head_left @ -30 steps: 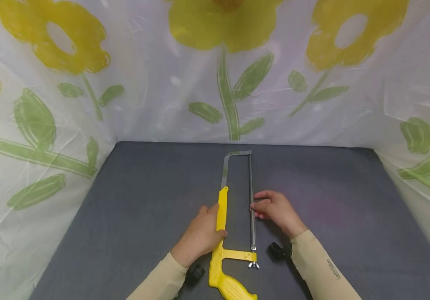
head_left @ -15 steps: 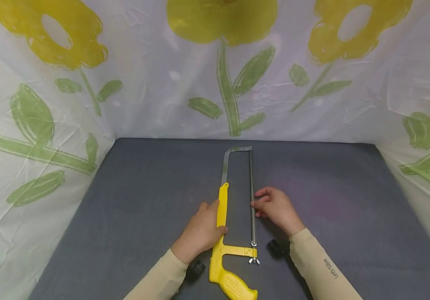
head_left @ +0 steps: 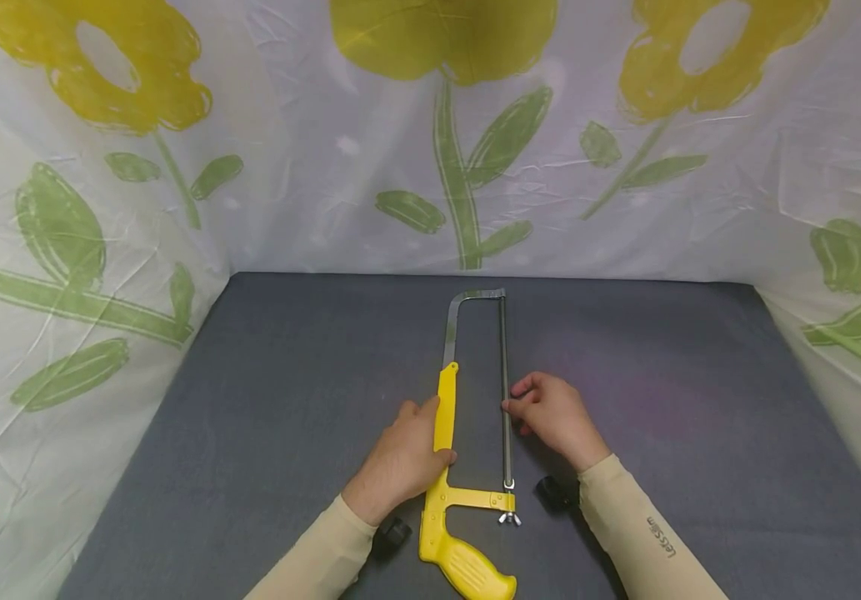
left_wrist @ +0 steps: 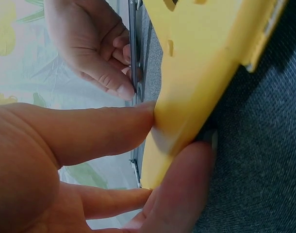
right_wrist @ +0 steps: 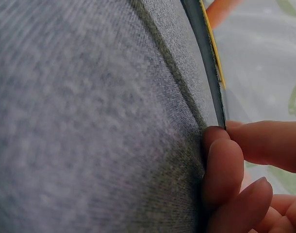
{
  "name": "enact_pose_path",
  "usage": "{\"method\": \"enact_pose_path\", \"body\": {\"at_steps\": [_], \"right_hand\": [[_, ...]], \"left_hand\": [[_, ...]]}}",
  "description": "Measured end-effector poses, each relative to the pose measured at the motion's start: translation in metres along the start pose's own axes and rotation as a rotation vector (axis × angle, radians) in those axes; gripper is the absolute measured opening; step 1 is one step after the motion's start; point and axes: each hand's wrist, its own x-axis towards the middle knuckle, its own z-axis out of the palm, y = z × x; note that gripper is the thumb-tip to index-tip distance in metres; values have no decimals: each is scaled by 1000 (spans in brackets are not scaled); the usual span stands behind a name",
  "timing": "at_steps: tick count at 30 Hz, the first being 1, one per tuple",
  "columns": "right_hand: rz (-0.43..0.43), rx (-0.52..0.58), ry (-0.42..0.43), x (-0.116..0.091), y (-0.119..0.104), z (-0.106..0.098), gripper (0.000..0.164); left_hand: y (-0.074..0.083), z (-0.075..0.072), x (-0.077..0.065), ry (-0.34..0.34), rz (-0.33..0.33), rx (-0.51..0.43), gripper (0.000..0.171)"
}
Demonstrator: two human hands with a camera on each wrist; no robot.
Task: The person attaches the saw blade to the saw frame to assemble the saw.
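A hacksaw with a yellow frame (head_left: 446,408) and a yellow pistol-shaped handle (head_left: 473,567) lies in the middle of the table, its handle toward me. Its grey bow curves over at the far end, and the long thin blade (head_left: 504,350) runs down the right side to a silver wing nut (head_left: 509,518). My left hand (head_left: 400,462) grips the yellow frame above the crossbar; in the left wrist view, thumb and fingers press it from both sides. At the blade's middle, my right hand (head_left: 556,421) pinches the blade between thumb and a finger, as the right wrist view shows.
A dark grey cloth (head_left: 310,367) covers the table. Pale sheeting with yellow flowers (head_left: 445,37) hangs along the back and both sides. A black wrist camera (head_left: 553,493) sits under the right wrist, another black one (head_left: 394,533) by the left.
The whole head view has shifted slightly, so the hacksaw and table appear a little higher. Both hands keep their places on the hacksaw.
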Motion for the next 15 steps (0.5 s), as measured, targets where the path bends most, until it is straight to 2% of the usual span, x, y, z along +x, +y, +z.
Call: {"method": "enact_pose_path", "body": {"at_steps": [6,15], "right_hand": [[3,6,-6,-2,-2,-1,20],[5,-43,-18,-5,-1,-2,19]], "left_hand": [[0,0,0,-2,-2,-10,86],[0,1,0,-3,-3,0,86]]}}
